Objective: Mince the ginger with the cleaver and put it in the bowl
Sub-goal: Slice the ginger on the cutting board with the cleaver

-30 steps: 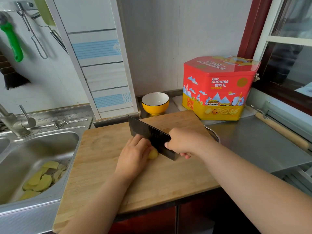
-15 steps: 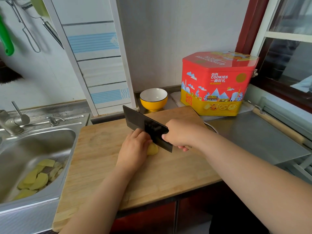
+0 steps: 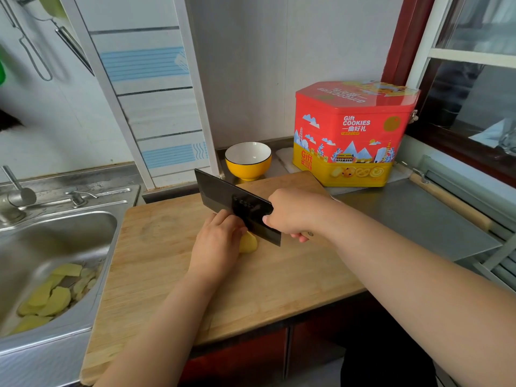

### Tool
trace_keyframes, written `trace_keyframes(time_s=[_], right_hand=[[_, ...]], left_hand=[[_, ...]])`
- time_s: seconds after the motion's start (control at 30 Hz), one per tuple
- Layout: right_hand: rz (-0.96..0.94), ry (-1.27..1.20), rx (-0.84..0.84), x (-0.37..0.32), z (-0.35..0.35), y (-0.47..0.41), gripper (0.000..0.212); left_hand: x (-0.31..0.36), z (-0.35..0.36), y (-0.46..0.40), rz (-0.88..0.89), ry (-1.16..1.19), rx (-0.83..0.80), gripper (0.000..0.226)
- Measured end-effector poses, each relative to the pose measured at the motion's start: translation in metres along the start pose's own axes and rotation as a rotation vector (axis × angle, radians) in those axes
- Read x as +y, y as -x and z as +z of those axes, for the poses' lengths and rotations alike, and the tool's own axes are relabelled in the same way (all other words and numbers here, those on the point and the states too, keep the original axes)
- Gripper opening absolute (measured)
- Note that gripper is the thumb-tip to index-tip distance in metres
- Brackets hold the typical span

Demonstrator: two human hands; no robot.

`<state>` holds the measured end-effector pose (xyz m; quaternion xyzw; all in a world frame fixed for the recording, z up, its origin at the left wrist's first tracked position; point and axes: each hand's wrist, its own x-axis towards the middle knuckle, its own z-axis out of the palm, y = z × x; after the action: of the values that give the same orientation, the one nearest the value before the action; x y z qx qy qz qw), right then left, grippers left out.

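A pale yellow piece of ginger (image 3: 248, 243) lies near the middle of the wooden cutting board (image 3: 156, 263). My left hand (image 3: 216, 247) holds it down with curled fingers and covers most of it. My right hand (image 3: 296, 212) grips the handle of a dark cleaver (image 3: 231, 201). The blade stands on edge right beside my left knuckles, over the ginger. A yellow bowl (image 3: 248, 163) with a white, empty inside stands behind the board.
A steel sink (image 3: 50, 247) on the left holds several yellow peel slices (image 3: 47, 300). A red and yellow cookie tin (image 3: 351, 135) stands at the back right. A wooden rolling pin (image 3: 449, 202) lies along the right edge of the steel counter (image 3: 413, 216).
The cleaver and both hands stay at the ginger, with the blade slightly raised and lowered. The view has shifted a little to the right.
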<state>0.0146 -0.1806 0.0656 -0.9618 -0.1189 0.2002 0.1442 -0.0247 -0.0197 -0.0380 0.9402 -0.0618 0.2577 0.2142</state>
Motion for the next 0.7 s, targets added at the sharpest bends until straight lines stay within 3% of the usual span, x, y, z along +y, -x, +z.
trace_keyframes(time_s=[0.7], right_hand=[[0.048, 0.028, -0.133, -0.004, 0.016, -0.018, 0.032]], left_hand=[[-0.006, 0.008, 0.003, 0.042, -0.046, 0.091, 0.004]])
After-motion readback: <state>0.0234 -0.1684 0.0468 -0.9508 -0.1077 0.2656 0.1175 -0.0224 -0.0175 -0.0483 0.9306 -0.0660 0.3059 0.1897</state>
